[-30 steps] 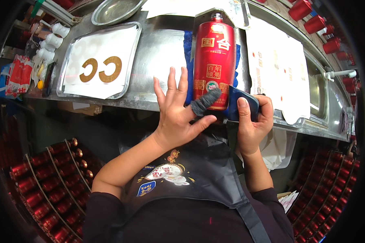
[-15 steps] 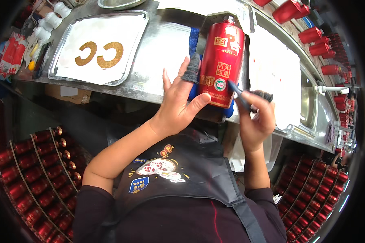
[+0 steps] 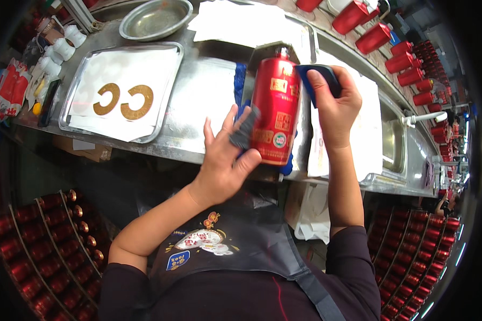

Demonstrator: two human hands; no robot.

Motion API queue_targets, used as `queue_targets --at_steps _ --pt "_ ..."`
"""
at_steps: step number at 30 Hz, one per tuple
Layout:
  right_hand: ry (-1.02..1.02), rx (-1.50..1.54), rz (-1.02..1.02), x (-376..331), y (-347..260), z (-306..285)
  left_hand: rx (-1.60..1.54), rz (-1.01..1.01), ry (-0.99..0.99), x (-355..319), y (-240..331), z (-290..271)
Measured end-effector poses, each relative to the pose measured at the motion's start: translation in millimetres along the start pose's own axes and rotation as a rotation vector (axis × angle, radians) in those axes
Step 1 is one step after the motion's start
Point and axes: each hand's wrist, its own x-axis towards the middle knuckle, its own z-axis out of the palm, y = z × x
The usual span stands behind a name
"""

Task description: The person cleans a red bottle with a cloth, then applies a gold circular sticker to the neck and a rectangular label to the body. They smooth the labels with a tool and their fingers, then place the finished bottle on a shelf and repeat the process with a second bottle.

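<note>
A red bottle (image 3: 276,115) with gold and white decoration lies on the metal bench, its neck pointing away from me. My left hand (image 3: 222,168) is at its lower left side, fingers spread, the thumb at the bottle's lower edge. A grey knitted finger sleeve (image 3: 245,129) on that hand is blurred against the bottle. In my right hand (image 3: 340,104) is a thin dark blue flat scraper (image 3: 308,85), pinched between thumb and fingers, its edge by the bottle's upper right side. Blue cloth (image 3: 240,80) shows beside and under the bottle.
Left of the bottle, a metal tray (image 3: 171,88) holds white paper with two gold C-shaped stickers (image 3: 137,102). A metal bowl (image 3: 155,18) stands behind it. White sheets (image 3: 359,123) lie at right, before a sink (image 3: 393,144). Racks of red bottles (image 3: 48,257) flank me below.
My right hand has moved from the bottle's lower right up to its upper right, turning the scraper so its flat face shows. My left hand stays at the lower left side. The whole view has shifted.
</note>
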Motion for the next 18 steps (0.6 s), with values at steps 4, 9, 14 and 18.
queue_targets --at_steps 4,9,14,18 --pt "-0.295 0.048 -0.103 -12.7 -15.3 -2.8 0.152 0.073 0.002 3.2 -1.9 6.7" --pt "-0.125 -0.154 -0.183 34.4 -12.0 10.1 0.178 -0.003 0.023 23.7 -7.7 -0.3" --pt "-0.088 0.055 0.029 2.2 6.4 1.8 0.058 -0.013 0.07 41.3 -6.0 -14.0" --pt "0.016 0.216 0.174 -19.4 18.7 -16.5 -0.2 -0.048 0.349 86.4 12.6 -22.8"
